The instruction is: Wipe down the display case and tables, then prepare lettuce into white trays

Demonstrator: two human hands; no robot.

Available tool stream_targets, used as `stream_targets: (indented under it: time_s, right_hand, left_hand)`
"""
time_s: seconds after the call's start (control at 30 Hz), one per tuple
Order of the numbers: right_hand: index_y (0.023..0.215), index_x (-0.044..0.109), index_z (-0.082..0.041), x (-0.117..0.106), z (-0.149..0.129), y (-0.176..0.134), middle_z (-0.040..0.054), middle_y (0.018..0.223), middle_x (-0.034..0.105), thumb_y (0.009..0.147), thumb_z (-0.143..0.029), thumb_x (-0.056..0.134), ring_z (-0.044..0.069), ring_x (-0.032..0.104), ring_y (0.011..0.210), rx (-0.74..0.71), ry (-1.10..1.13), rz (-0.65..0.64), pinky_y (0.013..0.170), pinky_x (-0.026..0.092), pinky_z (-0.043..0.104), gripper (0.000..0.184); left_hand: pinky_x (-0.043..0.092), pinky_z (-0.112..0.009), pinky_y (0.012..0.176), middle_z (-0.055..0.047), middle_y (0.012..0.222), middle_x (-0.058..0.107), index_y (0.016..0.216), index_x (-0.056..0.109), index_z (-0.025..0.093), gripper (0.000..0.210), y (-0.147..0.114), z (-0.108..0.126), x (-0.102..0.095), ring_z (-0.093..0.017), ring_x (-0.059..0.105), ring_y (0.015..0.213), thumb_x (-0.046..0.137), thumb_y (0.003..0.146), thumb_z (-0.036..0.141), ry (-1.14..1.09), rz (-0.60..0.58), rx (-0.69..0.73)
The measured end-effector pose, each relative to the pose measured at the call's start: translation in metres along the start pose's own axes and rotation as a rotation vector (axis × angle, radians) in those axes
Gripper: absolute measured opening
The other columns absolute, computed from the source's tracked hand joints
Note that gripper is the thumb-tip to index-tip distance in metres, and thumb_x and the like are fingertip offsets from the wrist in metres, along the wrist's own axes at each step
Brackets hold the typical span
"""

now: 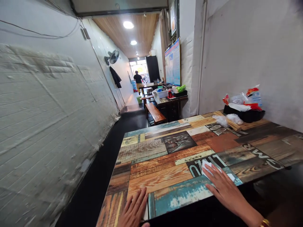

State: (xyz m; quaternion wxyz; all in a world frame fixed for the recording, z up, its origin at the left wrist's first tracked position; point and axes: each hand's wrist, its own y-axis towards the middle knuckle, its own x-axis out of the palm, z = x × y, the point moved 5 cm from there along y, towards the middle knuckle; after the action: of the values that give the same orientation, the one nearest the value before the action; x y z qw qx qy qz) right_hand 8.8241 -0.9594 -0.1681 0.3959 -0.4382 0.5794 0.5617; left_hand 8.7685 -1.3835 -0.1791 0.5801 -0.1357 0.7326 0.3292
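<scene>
A white brick-patterned wall [42,126] is running along the left; my left hand [134,206] is lying flat, unclenched, on a multicoloured plank-print table [151,181]; over pale, partly hidden lettering [195,170], my outstretched right hand [222,183] is pressing a white paper tissue [206,165].

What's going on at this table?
Someone's right hand is spread over a white tissue on the table. The left hand rests on the tabletop near the edge, with no object visible in it. Farther back, sticks lie beside a black tray that holds packets.
</scene>
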Motion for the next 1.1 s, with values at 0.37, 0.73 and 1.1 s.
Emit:
stream_targets:
  time_s: [0.37,0.73,1.1]
  right_hand:
    - [0.147,0.01,-0.053,0.003,-0.187,0.035,-0.0135,0.157,0.016,0.086,-0.058,0.052,0.025,0.02,0.146,-0.451,0.305,-0.268,0.12,0.027,0.053,0.074]
    - [0.143,0.043,-0.033,0.011,-0.058,0.101,-0.0006,0.155,0.035,0.093,-0.046,0.038,0.027,0.028,0.144,0.003,0.011,-0.166,0.118,0.021,0.051,0.052]
    - [0.148,0.037,-0.023,0.016,0.099,0.019,0.001,0.156,0.033,0.09,-0.058,0.029,0.028,0.028,0.144,0.395,-0.237,-0.057,0.115,0.029,0.049,0.068]
  left_hand:
    - [0.029,-0.052,0.114,-0.009,0.155,0.028,0.144,0.04,0.018,0.061,0.0,-0.061,0.004,-0.031,0.026,0.144,0.037,0.091,0.048,0.048,-0.246,-0.629]
    - [0.023,-0.05,0.117,-0.005,0.157,0.022,0.147,0.033,0.02,0.062,-0.001,-0.055,-0.009,-0.028,0.021,0.146,0.034,0.093,0.049,-0.032,-0.308,-0.653]
    - [0.02,-0.049,0.117,-0.005,0.158,0.019,0.148,0.031,0.02,0.063,0.0,-0.054,-0.01,-0.028,0.018,0.147,0.033,0.092,0.05,-0.035,-0.339,-0.687]
